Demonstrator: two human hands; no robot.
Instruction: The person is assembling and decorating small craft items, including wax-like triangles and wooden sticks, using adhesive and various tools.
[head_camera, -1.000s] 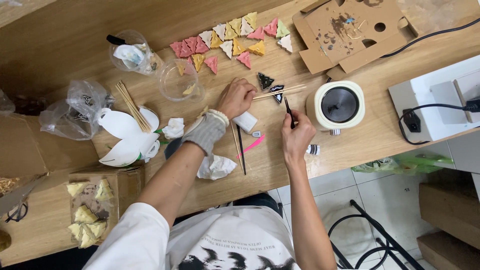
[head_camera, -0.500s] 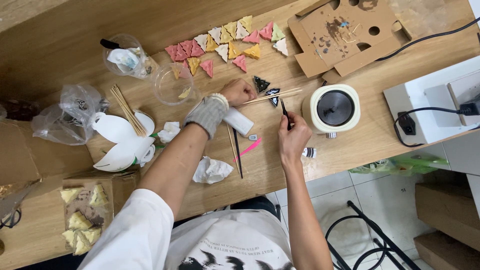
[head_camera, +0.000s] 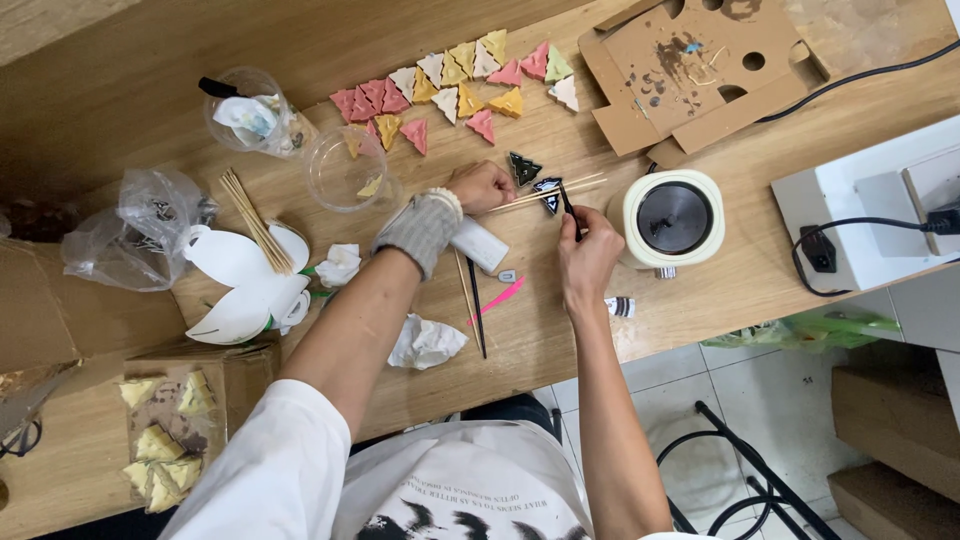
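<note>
My left hand (head_camera: 483, 186), with a grey knit cuff on the wrist, pinches thin wooden sticks (head_camera: 570, 187) that lie across a small dark tree-shaped piece (head_camera: 548, 192). My right hand (head_camera: 588, 250) grips a thin dark brush (head_camera: 567, 200) whose tip touches that piece. A second dark tree-shaped piece (head_camera: 522, 167) lies just above. Beyond the hands, several pink, yellow, cream and green tree-shaped pieces (head_camera: 452, 80) are spread over the wooden table (head_camera: 120, 110).
A white round pot (head_camera: 673, 218) stands right of my hands. Stained cardboard (head_camera: 690, 70) lies behind it, a white appliance (head_camera: 880, 215) with a black cable further right. Plastic cups (head_camera: 340, 165), a stick bundle (head_camera: 252, 220), white paper shapes (head_camera: 235, 280), crumpled tissue (head_camera: 425, 342) and a box of yellow pieces (head_camera: 165, 430) lie left.
My left hand moved up and right onto the sticks over the dark piece. My right hand brought the brush tip onto that piece.
</note>
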